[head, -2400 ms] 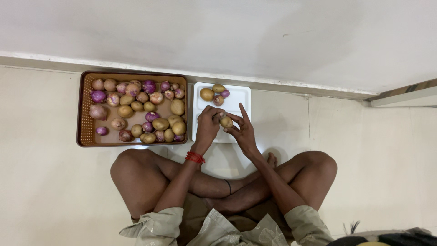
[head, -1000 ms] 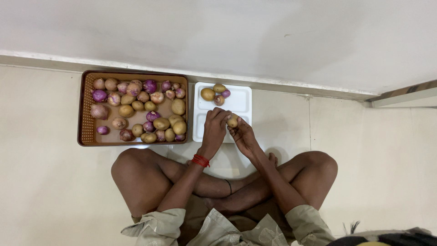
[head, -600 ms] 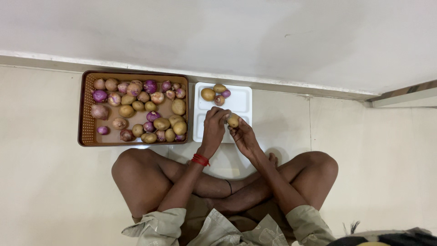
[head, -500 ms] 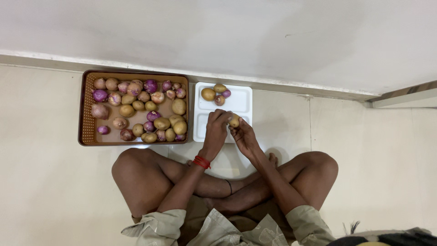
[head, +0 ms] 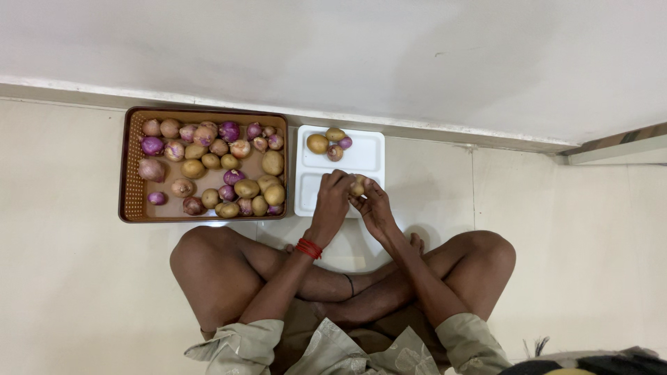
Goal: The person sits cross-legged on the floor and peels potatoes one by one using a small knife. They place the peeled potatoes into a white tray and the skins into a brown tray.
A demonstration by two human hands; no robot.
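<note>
The brown tray (head: 129, 182) at left is crowded with potatoes and purple onions; the white tray (head: 368, 156) just right of it holds four at its far edge, leaving open room. Above its near half, the left hand (head: 331, 203) and right hand (head: 375, 206) close fingers around one small potato (head: 358, 186). A light, steady grip seems best, kept inside the rim.

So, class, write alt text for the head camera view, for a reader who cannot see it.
Both hands, left hand and right hand, hold one small potato over a white tray holding four small vegetables. A brown tray of potatoes and purple onions sits to its left; the person sits cross-legged on a pale tiled floor.
</note>
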